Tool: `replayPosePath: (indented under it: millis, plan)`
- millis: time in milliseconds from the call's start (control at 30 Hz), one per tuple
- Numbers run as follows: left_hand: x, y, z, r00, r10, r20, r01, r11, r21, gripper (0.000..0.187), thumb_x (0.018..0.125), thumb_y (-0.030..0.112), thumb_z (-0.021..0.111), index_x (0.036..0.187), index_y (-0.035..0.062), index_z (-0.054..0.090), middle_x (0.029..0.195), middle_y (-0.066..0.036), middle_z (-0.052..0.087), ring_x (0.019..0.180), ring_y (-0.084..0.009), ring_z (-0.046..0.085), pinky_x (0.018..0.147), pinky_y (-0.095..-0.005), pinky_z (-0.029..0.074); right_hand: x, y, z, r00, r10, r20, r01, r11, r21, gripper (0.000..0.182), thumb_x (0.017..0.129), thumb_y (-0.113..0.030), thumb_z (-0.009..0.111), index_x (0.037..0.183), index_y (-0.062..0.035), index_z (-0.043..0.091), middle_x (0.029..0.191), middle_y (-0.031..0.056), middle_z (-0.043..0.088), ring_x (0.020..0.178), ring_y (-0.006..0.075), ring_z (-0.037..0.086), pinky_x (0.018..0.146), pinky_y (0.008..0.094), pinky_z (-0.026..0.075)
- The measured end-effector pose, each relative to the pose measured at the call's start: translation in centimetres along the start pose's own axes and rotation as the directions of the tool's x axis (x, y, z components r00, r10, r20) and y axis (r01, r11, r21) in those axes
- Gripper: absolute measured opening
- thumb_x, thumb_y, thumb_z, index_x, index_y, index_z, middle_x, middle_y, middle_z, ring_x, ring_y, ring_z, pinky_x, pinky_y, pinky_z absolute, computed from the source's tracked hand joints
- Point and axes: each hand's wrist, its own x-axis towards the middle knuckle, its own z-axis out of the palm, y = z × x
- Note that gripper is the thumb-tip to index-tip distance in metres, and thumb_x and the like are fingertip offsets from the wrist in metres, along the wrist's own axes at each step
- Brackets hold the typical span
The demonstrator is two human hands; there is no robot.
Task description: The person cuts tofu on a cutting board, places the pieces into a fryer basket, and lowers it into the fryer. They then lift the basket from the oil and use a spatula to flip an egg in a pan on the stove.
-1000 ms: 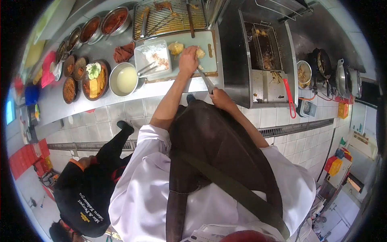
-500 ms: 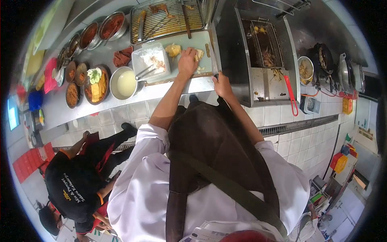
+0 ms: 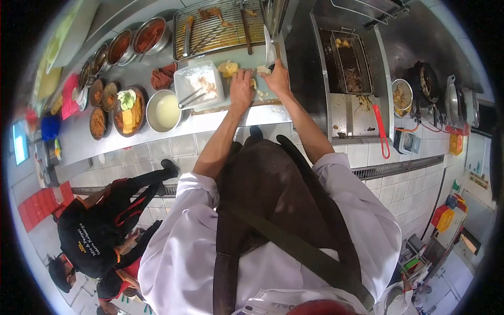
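Observation:
My left hand (image 3: pixel 242 88) rests on the pale green cutting board (image 3: pixel 252 58) with its fingers bent down over a pale yellow food piece (image 3: pixel 253 84), which shows only at the hand's edge. Beside it, my right hand (image 3: pixel 277 79) is closed around the dark handle of a knife (image 3: pixel 270 51), whose blade points away from me. A whitish chunk (image 3: pixel 263 69) lies against my right thumb. Left of my hands is a larger yellow food piece (image 3: pixel 228 68), and small crumbs are scattered on the board.
A white tub (image 3: pixel 180 79) with tongs stands left, near a pot of pale liquid (image 3: pixel 167 111). Bowls of red sauce (image 3: pixel 150 34) line the counter. Behind the board is a wire rack (image 3: pixel 218 29). A fryer (image 3: pixel 350 68) stands right; a person (image 3: pixel 86 236) is lower left.
My right hand has moved up onto the board with the knife, closer to my left hand. My left hand has shifted slightly down and left. The person at lower left has moved their arm.

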Motion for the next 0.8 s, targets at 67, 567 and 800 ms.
replayPosePath:
  millis: [67,567,800]
  plan:
    - [0.0,-0.4,0.5,0.998,0.029,0.047,-0.030,1.000,0.007,0.048,0.058,-0.002,0.064,0.104,0.0045,0.053,0.108,-0.015,0.048,0.100,-0.0329,0.046,0.086,-0.0387,0.042,0.1,0.7,0.6,1.000,0.004,0.016,-0.004,1.000,-0.016,0.052,0.064,-0.021,0.078,0.100,0.0026,0.048,0.097,0.0247,0.059,0.094,0.0401,0.057,0.080,0.0427,0.046]
    - [4.3,-2.6,0.2,0.967,-0.250,0.039,0.217,0.896,0.387,0.055,0.068,0.015,0.069,0.116,-0.0009,0.046,0.123,-0.021,0.042,0.120,-0.0384,0.035,0.102,-0.0427,0.030,3.2,1.2,1.6,0.990,-0.067,0.122,0.050,0.989,0.136,0.040,0.070,-0.021,0.072,0.103,-0.0026,0.058,0.093,0.0184,0.064,0.090,0.0339,0.061,0.077,0.0383,0.047]
    - [6.3,-2.9,-0.5,0.853,-0.487,0.186,0.481,0.873,0.082,0.053,0.071,0.023,0.067,0.114,-0.0018,0.048,0.112,-0.023,0.052,0.103,-0.0385,0.052,0.083,-0.0423,0.047,1.3,-0.2,0.0,0.992,0.102,0.076,-0.104,0.994,0.023,0.043,0.072,-0.023,0.070,0.106,0.0004,0.058,0.099,0.0241,0.061,0.089,0.0364,0.061,0.078,0.0397,0.047]
